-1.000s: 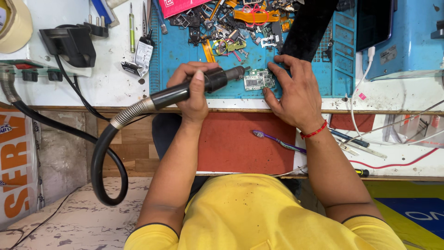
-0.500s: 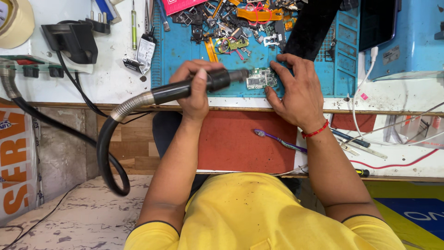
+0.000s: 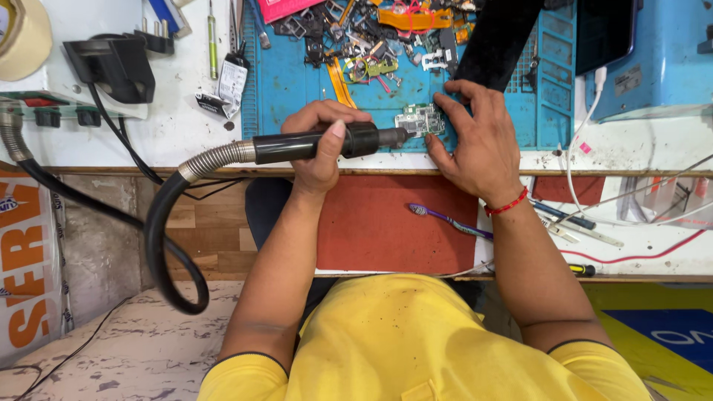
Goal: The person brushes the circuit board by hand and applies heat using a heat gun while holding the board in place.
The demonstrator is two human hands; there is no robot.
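My left hand [image 3: 321, 145] grips a black hot-air wand [image 3: 297, 146] with a ribbed metal hose [image 3: 212, 160]. Its nozzle [image 3: 392, 137] points at a small green circuit board [image 3: 418, 119] lying on the blue work mat [image 3: 297, 82]. My right hand [image 3: 479, 141] rests flat on the mat, its fingertips touching the right side of the board. A red thread band circles that wrist.
A heap of phone parts and flex cables [image 3: 371, 33] lies at the back of the mat. A black holder [image 3: 111, 63] stands on the white bench at left. A purple toothbrush [image 3: 449, 219] and tools [image 3: 572, 223] lie on a lower shelf. A blue box [image 3: 653, 59] stands at right.
The view has shifted slightly. The wand nozzle stays aimed at the board, and my right hand keeps holding the board in place.
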